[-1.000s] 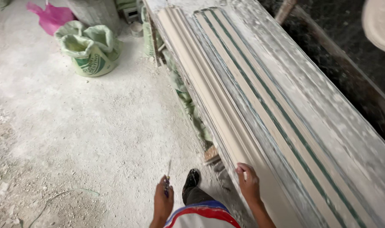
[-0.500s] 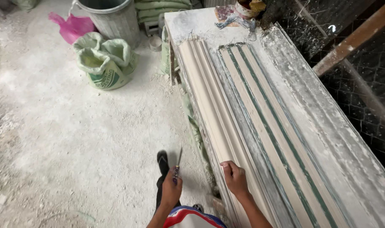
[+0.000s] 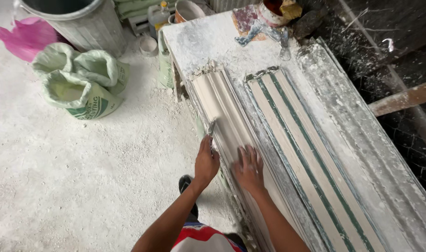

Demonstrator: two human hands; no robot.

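Observation:
My left hand (image 3: pixel 207 161) grips a small flat scraper (image 3: pixel 211 127) whose blade touches the left edge of a long pale plaster moulding (image 3: pixel 222 100) lying on a dusty workbench (image 3: pixel 201 39). Just to its right, my right hand (image 3: pixel 248 168) rests flat, fingers spread, on the same moulding. Beside the moulding lies a second long mould (image 3: pixel 297 140) with green stripes running its length.
Two green-white sacks (image 3: pixel 80 84) and a grey metal bin (image 3: pixel 77 18) stand on the powder-covered floor at the left, with a pink bag (image 3: pixel 21 37) behind. Tubs, a bottle and rags crowd the bench's far end. A wooden beam (image 3: pixel 404 99) and wire mesh lie to the right.
I have walked along the bench toward its far end. My left hand rose from my side and brought the scraper onto the moulding's edge; my right hand stayed on the moulding.

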